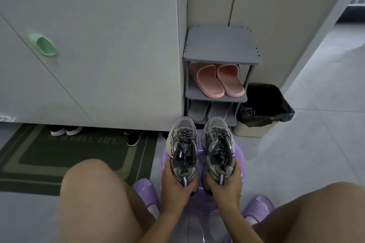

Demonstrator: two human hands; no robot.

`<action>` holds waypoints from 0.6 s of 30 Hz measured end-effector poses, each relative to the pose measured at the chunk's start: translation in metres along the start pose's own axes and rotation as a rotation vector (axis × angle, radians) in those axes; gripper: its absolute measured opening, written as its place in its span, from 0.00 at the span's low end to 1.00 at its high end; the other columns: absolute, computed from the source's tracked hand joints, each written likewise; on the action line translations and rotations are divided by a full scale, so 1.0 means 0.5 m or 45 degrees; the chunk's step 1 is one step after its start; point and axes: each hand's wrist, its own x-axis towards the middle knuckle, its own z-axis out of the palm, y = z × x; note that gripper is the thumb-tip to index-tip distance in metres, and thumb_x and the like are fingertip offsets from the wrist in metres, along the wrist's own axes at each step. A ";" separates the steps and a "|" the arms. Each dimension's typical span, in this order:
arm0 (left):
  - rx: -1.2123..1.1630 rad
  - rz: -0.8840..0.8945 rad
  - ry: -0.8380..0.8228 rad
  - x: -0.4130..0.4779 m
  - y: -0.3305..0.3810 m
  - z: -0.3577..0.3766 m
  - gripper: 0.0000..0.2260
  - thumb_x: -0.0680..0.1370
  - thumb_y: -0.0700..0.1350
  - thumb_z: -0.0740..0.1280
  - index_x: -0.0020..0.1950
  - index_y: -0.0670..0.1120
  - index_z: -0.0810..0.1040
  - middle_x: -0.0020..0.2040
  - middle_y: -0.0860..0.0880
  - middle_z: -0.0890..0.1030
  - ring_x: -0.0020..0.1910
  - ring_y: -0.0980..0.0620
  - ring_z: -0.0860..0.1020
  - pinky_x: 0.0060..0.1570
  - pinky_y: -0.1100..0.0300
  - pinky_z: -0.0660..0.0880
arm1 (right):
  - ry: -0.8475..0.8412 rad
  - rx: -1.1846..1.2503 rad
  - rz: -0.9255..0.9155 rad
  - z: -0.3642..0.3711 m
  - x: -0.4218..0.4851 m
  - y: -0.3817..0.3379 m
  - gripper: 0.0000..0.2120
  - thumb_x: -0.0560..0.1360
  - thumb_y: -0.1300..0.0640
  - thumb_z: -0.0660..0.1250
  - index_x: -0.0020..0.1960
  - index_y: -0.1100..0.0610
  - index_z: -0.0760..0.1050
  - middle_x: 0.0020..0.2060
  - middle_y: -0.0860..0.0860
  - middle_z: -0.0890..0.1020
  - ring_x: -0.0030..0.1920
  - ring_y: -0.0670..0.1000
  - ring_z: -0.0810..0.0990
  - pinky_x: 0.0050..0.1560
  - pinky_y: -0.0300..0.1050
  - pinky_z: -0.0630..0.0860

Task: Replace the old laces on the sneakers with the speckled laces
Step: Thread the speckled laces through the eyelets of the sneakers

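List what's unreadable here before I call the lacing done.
Head view, lace ends in the left sneaker and right sneaker: lost in dark openings; tied or not, unclear.
Head view, soles: face down, also behind the left hand and right hand.
Head view, tangle in the bin: too dark and small to name.
Head view, black shoes under the cabinet: cut off by its bottom edge.
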 end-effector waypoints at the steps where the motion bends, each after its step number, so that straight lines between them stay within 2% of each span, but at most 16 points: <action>1: -0.006 0.010 0.041 0.001 0.009 0.002 0.33 0.59 0.52 0.77 0.61 0.62 0.69 0.55 0.61 0.79 0.54 0.62 0.78 0.53 0.61 0.76 | 0.007 0.021 0.005 0.000 0.002 -0.002 0.29 0.59 0.60 0.78 0.50 0.37 0.69 0.43 0.41 0.81 0.44 0.40 0.79 0.47 0.44 0.77; 3: -0.012 0.038 0.110 0.005 0.019 0.004 0.30 0.58 0.51 0.76 0.57 0.67 0.70 0.52 0.63 0.79 0.51 0.63 0.78 0.50 0.66 0.75 | 0.003 0.075 0.011 -0.003 0.001 -0.005 0.28 0.59 0.63 0.77 0.48 0.38 0.70 0.41 0.41 0.81 0.42 0.40 0.79 0.44 0.40 0.76; 4: -0.020 0.041 0.127 0.008 0.023 0.004 0.30 0.58 0.51 0.75 0.56 0.69 0.69 0.51 0.63 0.79 0.50 0.63 0.78 0.51 0.65 0.76 | -0.003 0.097 0.002 -0.007 -0.002 -0.006 0.28 0.59 0.64 0.77 0.47 0.39 0.70 0.41 0.41 0.81 0.42 0.40 0.80 0.43 0.37 0.75; 7: -0.040 0.069 0.128 0.006 0.032 0.001 0.32 0.57 0.51 0.76 0.57 0.68 0.69 0.53 0.59 0.77 0.53 0.57 0.78 0.55 0.52 0.77 | 0.003 0.176 -0.042 -0.026 -0.012 -0.019 0.29 0.58 0.67 0.78 0.47 0.40 0.71 0.40 0.37 0.81 0.40 0.35 0.79 0.40 0.29 0.73; 10: -0.114 0.156 0.130 -0.006 0.066 -0.001 0.33 0.57 0.51 0.76 0.59 0.69 0.69 0.56 0.62 0.76 0.56 0.59 0.77 0.58 0.55 0.76 | 0.016 0.296 -0.063 -0.054 -0.018 -0.049 0.29 0.60 0.72 0.76 0.46 0.43 0.71 0.38 0.41 0.81 0.38 0.33 0.78 0.38 0.22 0.71; 13: -0.203 0.287 0.097 -0.018 0.123 0.002 0.33 0.58 0.50 0.75 0.57 0.72 0.69 0.55 0.63 0.77 0.54 0.61 0.78 0.55 0.64 0.76 | 0.042 0.406 -0.097 -0.084 -0.017 -0.084 0.31 0.60 0.72 0.76 0.49 0.43 0.71 0.44 0.42 0.80 0.40 0.34 0.80 0.39 0.24 0.73; 15: -0.262 0.357 0.075 -0.018 0.163 0.007 0.32 0.58 0.49 0.75 0.55 0.73 0.69 0.53 0.64 0.77 0.53 0.62 0.78 0.52 0.68 0.75 | 0.074 0.483 -0.109 -0.103 -0.011 -0.104 0.32 0.60 0.71 0.77 0.51 0.41 0.70 0.46 0.42 0.80 0.41 0.36 0.81 0.43 0.28 0.76; 17: -0.278 0.413 0.073 -0.011 0.197 0.014 0.34 0.58 0.49 0.75 0.58 0.73 0.68 0.55 0.63 0.76 0.56 0.59 0.77 0.57 0.62 0.75 | 0.094 0.536 -0.143 -0.119 -0.005 -0.132 0.35 0.61 0.72 0.76 0.55 0.40 0.68 0.50 0.45 0.80 0.44 0.38 0.81 0.48 0.35 0.77; 18: -0.279 0.446 0.078 -0.005 0.215 0.016 0.35 0.58 0.49 0.75 0.59 0.72 0.67 0.56 0.61 0.75 0.58 0.57 0.76 0.58 0.58 0.75 | 0.104 0.548 -0.173 -0.128 0.001 -0.154 0.36 0.61 0.73 0.76 0.55 0.41 0.68 0.50 0.46 0.80 0.44 0.38 0.81 0.47 0.33 0.77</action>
